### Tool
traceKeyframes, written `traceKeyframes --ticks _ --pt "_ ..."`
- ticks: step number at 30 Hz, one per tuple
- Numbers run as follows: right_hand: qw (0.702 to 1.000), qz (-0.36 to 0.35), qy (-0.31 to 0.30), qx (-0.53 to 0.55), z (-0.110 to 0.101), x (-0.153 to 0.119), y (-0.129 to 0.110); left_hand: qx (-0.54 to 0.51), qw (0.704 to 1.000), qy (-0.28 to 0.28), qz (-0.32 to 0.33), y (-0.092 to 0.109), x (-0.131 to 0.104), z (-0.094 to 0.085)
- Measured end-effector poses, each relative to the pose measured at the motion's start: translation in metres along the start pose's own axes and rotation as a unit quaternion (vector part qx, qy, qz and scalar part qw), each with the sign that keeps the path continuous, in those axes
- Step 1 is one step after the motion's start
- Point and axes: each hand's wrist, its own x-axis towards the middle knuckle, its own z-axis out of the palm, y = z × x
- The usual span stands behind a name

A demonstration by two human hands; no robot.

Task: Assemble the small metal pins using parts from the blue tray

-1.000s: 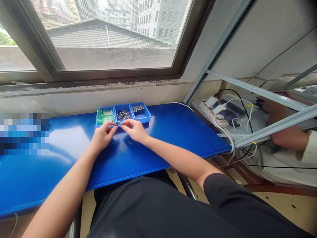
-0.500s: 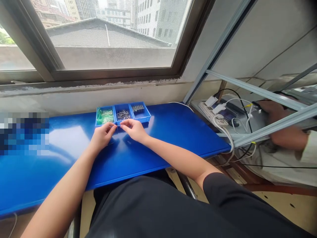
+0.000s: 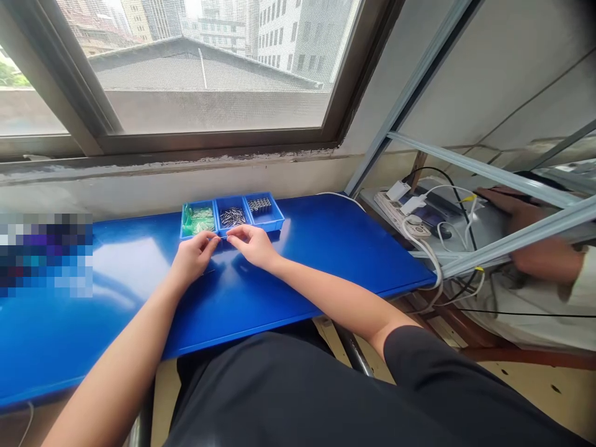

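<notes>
My left hand (image 3: pixel 197 253) is pinched closed above the blue tabletop, just in front of the parts bins. Facing it, my right hand (image 3: pixel 252 244) is pinched closed too, its fingertips close to the left ones. What lies between the fingers is too small to make out. Right behind the hands stands a row of three blue bins (image 3: pixel 274 227). In the left one is a green plastic bag (image 3: pixel 187 218) with pale small pieces (image 3: pixel 202 220). Shiny metal pins or screws (image 3: pixel 232 217) fill part of the middle bin. Small round metal parts (image 3: pixel 259 204) sit in the right bin.
The blue table (image 3: pixel 321 254) runs below a window (image 3: pixel 218 74). To the right rise metal frame bars (image 3: pixel 484 172), with a power strip (image 3: pixel 401 214) and cables behind them. Another person's blurred hand (image 3: pixel 542 251) is beyond the bars. A pixelated patch covers the table's left end.
My hands keep almost the same pose at the same spot. The view has shifted very slightly. The other person's hand on the right has moved a little.
</notes>
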Motion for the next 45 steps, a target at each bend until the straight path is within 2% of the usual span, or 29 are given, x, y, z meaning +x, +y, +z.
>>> traceKeyframes --ticks 10,22,30,45 --pt "1.0 0.007 0.005 0.003 0.0004 0.0004 -0.0002 -0.018 1.0 0.006 0.006 0.0026 -0.001 0.0006" --pt "1.0 -0.002 0.0 -0.009 0.0007 -0.0012 -0.0034 0.009 1.0 -0.006 -0.012 -0.0011 0.0004 -0.0012" --pt "1.0 0.014 0.002 -0.001 0.0007 0.0015 0.0001 -0.027 1.0 -0.001 0.007 0.0005 -0.0011 0.0008" --pt "0.998 -0.024 -0.032 -0.058 -0.0006 -0.0044 -0.0069 -0.006 1.0 0.008 0.027 -0.0022 -0.0006 0.0006"
